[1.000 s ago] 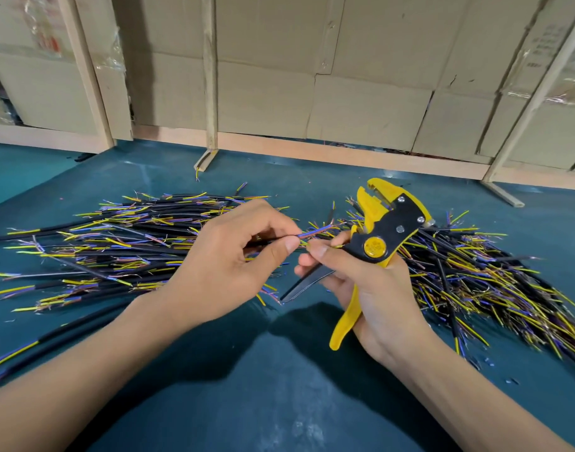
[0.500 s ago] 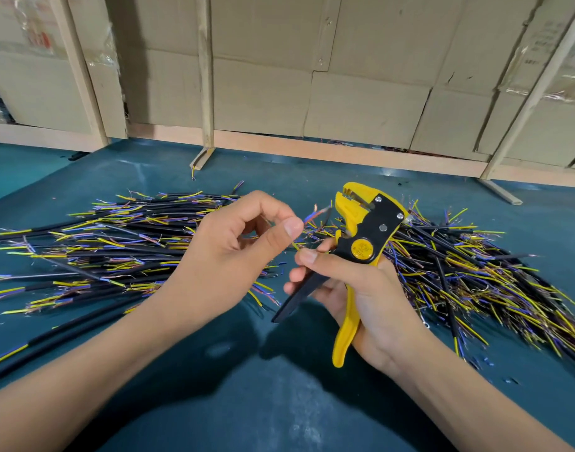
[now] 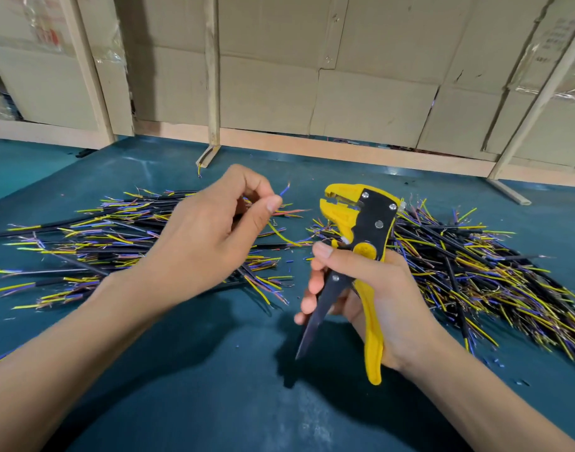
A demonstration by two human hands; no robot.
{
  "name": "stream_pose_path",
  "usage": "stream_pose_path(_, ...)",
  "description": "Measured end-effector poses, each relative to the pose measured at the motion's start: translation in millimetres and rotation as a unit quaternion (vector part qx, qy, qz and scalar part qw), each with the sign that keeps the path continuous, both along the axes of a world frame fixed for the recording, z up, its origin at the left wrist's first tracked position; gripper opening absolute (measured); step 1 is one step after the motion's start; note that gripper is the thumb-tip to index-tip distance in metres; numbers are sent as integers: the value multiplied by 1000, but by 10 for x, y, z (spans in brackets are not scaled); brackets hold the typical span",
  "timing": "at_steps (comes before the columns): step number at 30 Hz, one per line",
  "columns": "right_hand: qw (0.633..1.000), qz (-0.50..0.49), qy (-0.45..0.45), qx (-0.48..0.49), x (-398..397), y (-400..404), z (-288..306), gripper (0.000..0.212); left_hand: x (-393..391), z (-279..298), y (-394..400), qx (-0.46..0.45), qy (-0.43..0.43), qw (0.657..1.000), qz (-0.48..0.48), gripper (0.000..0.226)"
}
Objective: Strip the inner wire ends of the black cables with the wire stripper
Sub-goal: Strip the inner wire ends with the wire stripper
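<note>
Yellow-and-black, the wire stripper [image 3: 361,246] stood upright in the right hand [image 3: 370,295], whose fingers curled round its yellow handle, the black handle splayed outward and its head clear of any wire. The left hand [image 3: 207,236] pinched a black cable's inner wires between thumb and forefinger, a blue wire end [image 3: 284,190] poking up beyond the fingertips. Both hands hovered apart over the teal table [image 3: 214,386]. One pile of black cables [image 3: 100,243] lay at left, another [image 3: 475,272] at right. Cardboard boxes [image 3: 361,93] behind carried red and black print, too blurred to read.
</note>
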State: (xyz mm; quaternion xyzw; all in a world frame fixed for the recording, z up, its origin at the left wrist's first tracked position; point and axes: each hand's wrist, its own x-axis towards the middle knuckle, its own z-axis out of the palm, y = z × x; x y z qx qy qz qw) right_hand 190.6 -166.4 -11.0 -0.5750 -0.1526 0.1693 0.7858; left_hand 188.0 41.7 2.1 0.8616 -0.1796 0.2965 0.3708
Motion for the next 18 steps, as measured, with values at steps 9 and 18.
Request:
stream_pose_path(9,990,119,54,-47,-57,4,12,20,-36,69,113,79,-52,995,30,12)
stream_pose_path(18,991,99,86,-20,-55,28,-5,21,-23,77,133,107,-73,992,8,23)
